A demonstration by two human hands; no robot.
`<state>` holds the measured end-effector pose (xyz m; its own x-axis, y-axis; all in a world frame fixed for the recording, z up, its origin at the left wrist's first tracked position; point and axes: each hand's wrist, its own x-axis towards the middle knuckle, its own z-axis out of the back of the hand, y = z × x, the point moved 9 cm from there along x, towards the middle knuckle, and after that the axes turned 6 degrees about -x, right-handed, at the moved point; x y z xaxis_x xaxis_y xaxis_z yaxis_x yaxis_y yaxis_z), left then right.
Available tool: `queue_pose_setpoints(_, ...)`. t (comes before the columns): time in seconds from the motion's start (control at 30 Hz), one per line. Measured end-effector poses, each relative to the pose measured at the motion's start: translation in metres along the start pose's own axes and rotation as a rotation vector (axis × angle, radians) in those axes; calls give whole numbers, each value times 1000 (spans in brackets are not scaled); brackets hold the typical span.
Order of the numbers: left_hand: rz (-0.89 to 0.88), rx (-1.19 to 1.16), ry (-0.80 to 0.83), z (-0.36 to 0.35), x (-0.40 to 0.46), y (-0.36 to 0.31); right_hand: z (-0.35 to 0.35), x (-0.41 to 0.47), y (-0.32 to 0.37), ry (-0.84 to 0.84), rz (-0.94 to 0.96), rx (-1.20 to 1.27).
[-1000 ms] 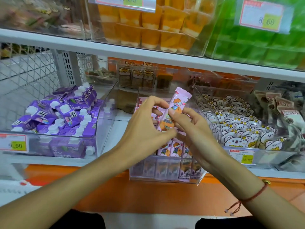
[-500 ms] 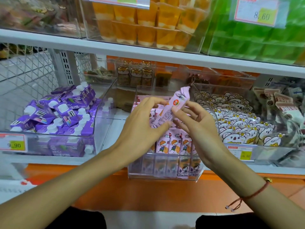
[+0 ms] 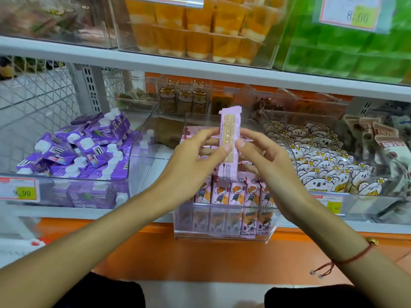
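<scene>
A pink snack packet (image 3: 229, 138) stands upright between both hands, its printed back side facing me. My left hand (image 3: 191, 165) pinches its left edge with thumb and fingers. My right hand (image 3: 264, 161) pinches its right edge the same way. Both hands hover just above a clear plastic bin (image 3: 224, 230) holding several more pink packets (image 3: 235, 194) with a cartoon child on the front, standing in a row.
A clear bin of purple drink pouches (image 3: 84, 152) sits on the left, a bin of white koala-print snacks (image 3: 322, 165) on the right. A white shelf board (image 3: 200, 65) above carries orange jelly cups (image 3: 200, 30) and green packs (image 3: 347, 45). Wire mesh (image 3: 33, 96) closes the left.
The packet was tilted with its cartoon front showing; now it has been turned upright with its back toward me. Both hands shifted slightly up and stay on it.
</scene>
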<state>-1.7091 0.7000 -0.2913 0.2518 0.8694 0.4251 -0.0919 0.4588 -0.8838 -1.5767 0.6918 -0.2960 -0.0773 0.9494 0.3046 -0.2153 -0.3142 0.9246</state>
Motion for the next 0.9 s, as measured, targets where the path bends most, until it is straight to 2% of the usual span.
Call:
queue_pose_setpoints(0.27, -213, 104, 1, 9, -2, -23, 3, -4, 21, 49, 258, -100)
queue_pose_setpoints(0.43, -224, 105, 33, 8, -1, -27, 4, -3, 20, 38, 263, -76)
queue_pose_setpoints(0.53, -146, 15, 43, 10, 1, -24, 5, -2, 14, 27, 172, -28)
queue_pose_setpoints(0.73, 202, -218, -14, 9, 2, 5, -1, 0, 6, 52, 25, -17)
queue_pose_setpoints(0.9, 321, -304, -48, 6, 0, 15, 0, 0, -3, 3, -76, 62)
